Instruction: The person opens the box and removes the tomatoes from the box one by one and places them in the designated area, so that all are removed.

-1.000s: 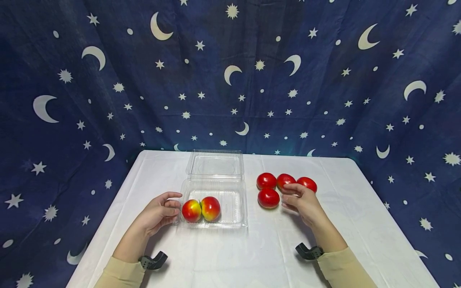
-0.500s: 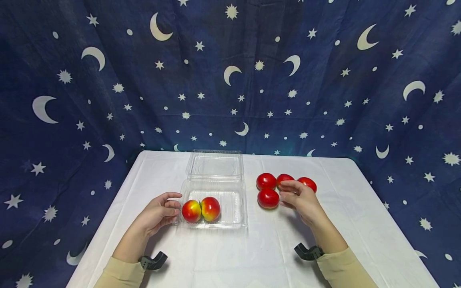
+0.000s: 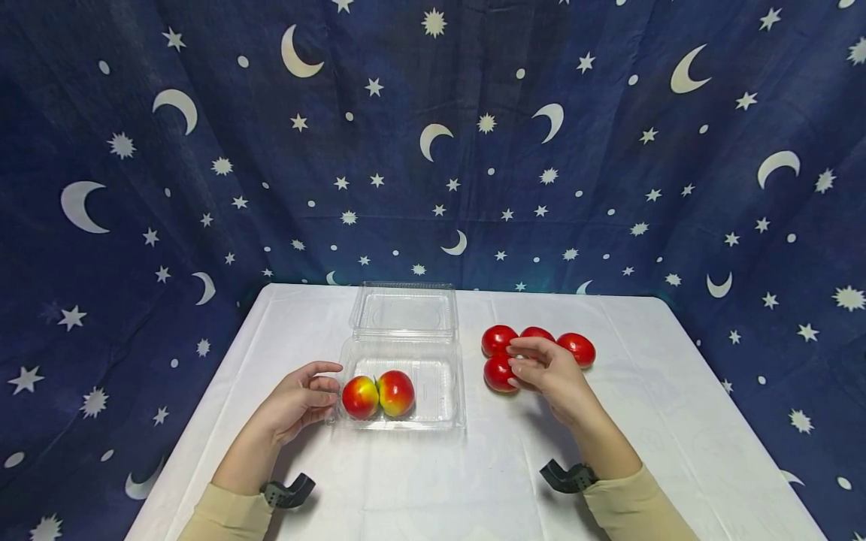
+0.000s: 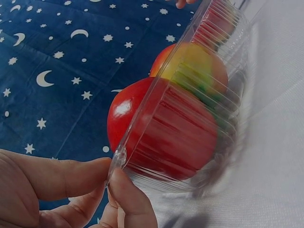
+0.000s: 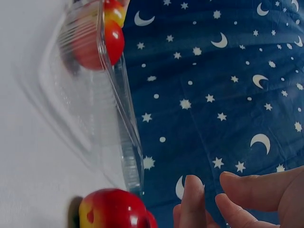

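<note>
Left hand (image 3: 298, 398) pinches clear box (image 3: 438, 387) rim, two red-yellow fruits (image 3: 396, 393) inside; right hand (image 3: 551, 376), released, fingers loosely bent, hovers near four red fruits (image 3: 577, 350).

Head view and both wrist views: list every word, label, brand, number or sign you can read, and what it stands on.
None: no word, label, brand or number is readable in any view.
Clear plastic container, fruit in it, loose red fruit: no readable text.
Blue cloth: printed moons, stars and dots only, no lettering seen.
Black wrist devices: too small to make out any marking.
</note>
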### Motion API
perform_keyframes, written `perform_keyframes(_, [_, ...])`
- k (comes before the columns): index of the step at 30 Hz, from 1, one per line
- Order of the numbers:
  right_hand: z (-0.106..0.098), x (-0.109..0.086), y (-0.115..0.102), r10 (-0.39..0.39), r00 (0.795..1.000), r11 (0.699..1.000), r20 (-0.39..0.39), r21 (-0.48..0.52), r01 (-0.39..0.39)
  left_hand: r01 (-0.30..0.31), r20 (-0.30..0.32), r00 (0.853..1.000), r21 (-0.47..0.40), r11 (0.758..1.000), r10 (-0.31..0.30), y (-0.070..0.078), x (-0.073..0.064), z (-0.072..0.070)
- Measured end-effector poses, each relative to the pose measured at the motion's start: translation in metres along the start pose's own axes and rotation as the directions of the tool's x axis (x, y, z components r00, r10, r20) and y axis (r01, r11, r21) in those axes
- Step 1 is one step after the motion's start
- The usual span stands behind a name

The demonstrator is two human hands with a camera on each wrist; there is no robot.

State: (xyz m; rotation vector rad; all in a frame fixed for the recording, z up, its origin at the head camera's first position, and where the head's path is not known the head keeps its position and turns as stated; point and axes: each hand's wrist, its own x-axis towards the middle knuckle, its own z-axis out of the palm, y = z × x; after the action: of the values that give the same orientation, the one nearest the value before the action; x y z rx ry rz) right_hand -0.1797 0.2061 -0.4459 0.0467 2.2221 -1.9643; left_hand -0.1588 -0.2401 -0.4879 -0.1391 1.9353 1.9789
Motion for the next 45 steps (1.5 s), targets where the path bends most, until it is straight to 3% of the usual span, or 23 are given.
perform_keyframes(10, [0.025,0.002,0.0,-0.014,0.998,0.999,0.06,0.052,0.011,0.006,-0.001,1.0,-0.003,1.0,-0.006,0.0,0.0,0.0])
perform_keyframes(26, [0.069,0.008,-0.001,-0.009,0.986,0.999,0.168,0.046,0.001,0.015,0.004,1.0,-0.014,1.0,-0.015,0.0,0.0,0.0])
perform_keyframes(45, [0.107,0.015,0.001,-0.009,0.978,1.0,0.209,0.012,0.007,0.011,0.006,1.0,-0.016,1.0,-0.011,0.0,0.001,0.0])
